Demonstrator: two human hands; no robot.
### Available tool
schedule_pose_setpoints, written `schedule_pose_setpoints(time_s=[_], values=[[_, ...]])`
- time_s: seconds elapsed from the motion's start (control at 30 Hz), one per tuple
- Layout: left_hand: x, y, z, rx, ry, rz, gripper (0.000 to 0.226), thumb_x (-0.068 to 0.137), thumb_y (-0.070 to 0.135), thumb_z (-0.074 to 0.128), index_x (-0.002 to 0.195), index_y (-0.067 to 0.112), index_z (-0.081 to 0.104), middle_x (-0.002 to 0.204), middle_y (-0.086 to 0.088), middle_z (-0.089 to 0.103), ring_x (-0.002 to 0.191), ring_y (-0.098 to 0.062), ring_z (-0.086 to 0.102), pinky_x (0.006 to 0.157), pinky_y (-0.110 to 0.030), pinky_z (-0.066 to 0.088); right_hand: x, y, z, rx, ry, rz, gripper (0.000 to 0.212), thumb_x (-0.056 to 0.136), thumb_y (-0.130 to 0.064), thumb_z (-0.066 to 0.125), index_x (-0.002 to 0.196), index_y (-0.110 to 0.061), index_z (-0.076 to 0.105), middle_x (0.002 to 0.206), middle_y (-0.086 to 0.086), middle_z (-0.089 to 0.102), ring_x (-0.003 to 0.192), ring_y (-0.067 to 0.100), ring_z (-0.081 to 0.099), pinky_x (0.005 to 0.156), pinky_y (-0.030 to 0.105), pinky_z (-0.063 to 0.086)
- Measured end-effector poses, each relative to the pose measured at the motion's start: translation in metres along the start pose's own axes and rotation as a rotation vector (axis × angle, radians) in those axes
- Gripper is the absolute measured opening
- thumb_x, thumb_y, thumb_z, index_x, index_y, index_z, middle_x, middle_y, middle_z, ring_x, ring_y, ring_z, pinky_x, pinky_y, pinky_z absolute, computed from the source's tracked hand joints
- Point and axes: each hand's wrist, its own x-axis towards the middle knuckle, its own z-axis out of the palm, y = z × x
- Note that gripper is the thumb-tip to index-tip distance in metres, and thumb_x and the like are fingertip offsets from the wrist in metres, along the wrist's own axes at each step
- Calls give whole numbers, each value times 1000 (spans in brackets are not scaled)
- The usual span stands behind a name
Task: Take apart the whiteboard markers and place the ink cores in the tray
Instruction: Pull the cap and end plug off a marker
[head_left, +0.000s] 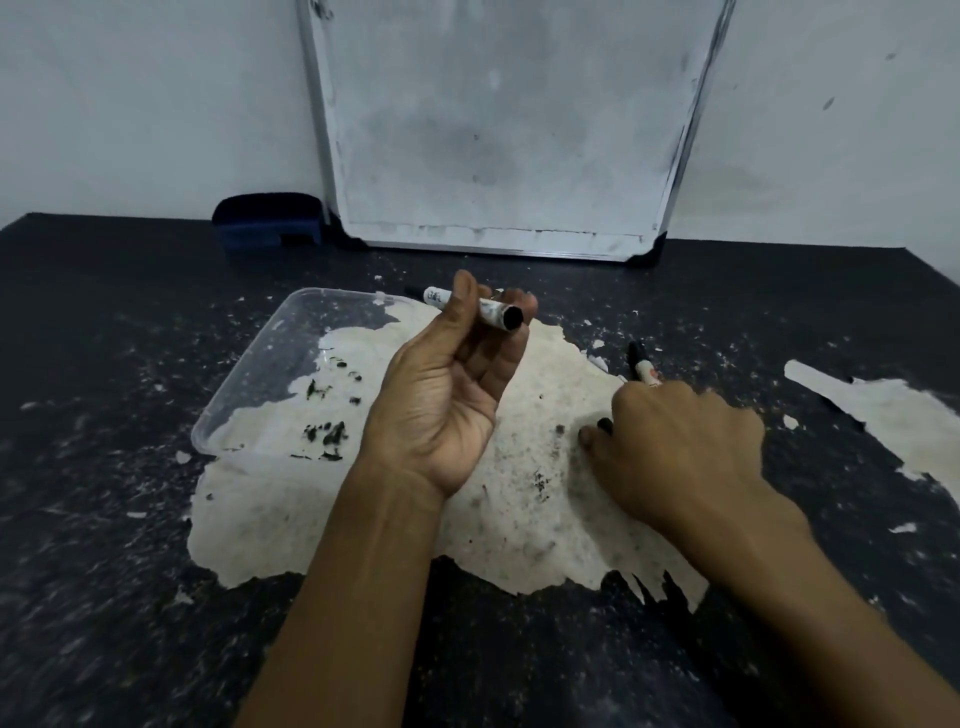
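L hand (441, 395) w/ marker (488, 310) above tray (244, 374) edge — R hand (685, 441) beside

Your table (130, 519) has a dark, matt coating, worn through in rough, pale, chalky patches and flecks. The tray (249, 374) is clear, glossy plastic. The marker (493, 310) in your left hand (441, 410) has a smooth, scuffed white barrel with a black end. The whiteboard (498, 130) looks smooth but smeared grey, framed in shiny metal. The eraser (267, 223) looks dark blue plastic topped with matt felt.
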Motion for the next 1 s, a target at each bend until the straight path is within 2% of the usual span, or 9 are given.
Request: schedule_pose_setpoints(time_s=[0.1, 0.33, 0.43, 0.53, 0.63, 0.73, 0.8, 0.93, 1.0], values=[[0, 2, 0, -24, 4, -6, 17, 72, 17, 69, 79, 2, 65, 73, -15, 76, 68, -21, 77, 53, -24, 61, -1, 0, 1, -5, 1, 4, 37, 92, -50, 47, 72, -22, 33, 76, 0, 39, 84, 30, 63, 57, 34, 26], [-1, 1, -1, -6, -37, -11, 18, 73, 17, 68, 82, 2, 64, 73, -13, 76, 72, -21, 77, 56, -24, 61, -3, 1, 0, 54, 5, 35, 45, 88, -58, 51, 71, -20, 32, 72, -2, 35, 81, 31, 60, 61, 35, 33], [-1, 1, -3, 45, -54, 7, 22, 74, 15, 69, 91, 1, 64, 75, -11, 77, 75, -24, 78, 59, -26, 61, -5, 1, -2, 127, 73, 57, 44, 83, -66, 52, 78, -22, 50, 71, -2, 41, 79, 30, 60, 61, 35, 37], [-1, 1, -3, 254, -41, 70, 27, 73, 14, 72, 96, 3, 66, 75, -6, 75, 77, -28, 77, 63, -28, 61, -5, 6, -2, 395, 173, 31, 35, 84, -61, 57, 85, -26, 60, 72, -5, 60, 72, 24, 64, 59, 36, 47], [0, -2, -6, 544, 11, 159, 20, 75, 10, 76, 94, 8, 70, 78, -4, 77, 78, -25, 77, 61, -28, 60, -6, 4, -1, 944, 186, 22, 20, 91, -38, 61, 84, -22, 69, 65, 0, 70, 60, 15, 68, 56, 37, 57], [-3, -3, -6, 662, -19, 201, 17, 77, 6, 77, 92, 12, 71, 82, -5, 79, 72, -17, 75, 50, -21, 53, -6, -6, -3, 1850, -220, 278, 30, 100, -28, 49, 93, -6, 68, 82, 17, 75, 73, 24, 75, 56, 32, 60], [-4, -3, -3, 610, -84, 179, 23, 73, 5, 77, 94, 7, 69, 83, -9, 77, 61, -15, 71, 43, -19, 49, -5, -6, -7, 2233, -536, 427, 40, 102, -30, 42, 99, 2, 65, 91, 28, 74, 88, 37, 74, 69, 42, 63], [-5, -4, -8, 990, -49, 308, 24, 75, -4, 81, 94, 5, 71, 82, -12, 78, 68, -23, 76, 55, -28, 59, -4, -4, -7, 2353, -689, 448, 50, 103, -27, 38, 104, 16, 64, 109, 36, 67, 97, 43, 70, 80, 46, 57], [-6, -3, -8, 983, -16, 302, 20, 75, 0, 82, 90, 9, 72, 79, -11, 78, 68, -22, 77, 53, -27, 57, -7, -5, -6, 2360, -728, 435, 47, 102, -24, 41, 100, 18, 62, 110, 41, 65, 96, 46, 69, 77, 44, 58]])
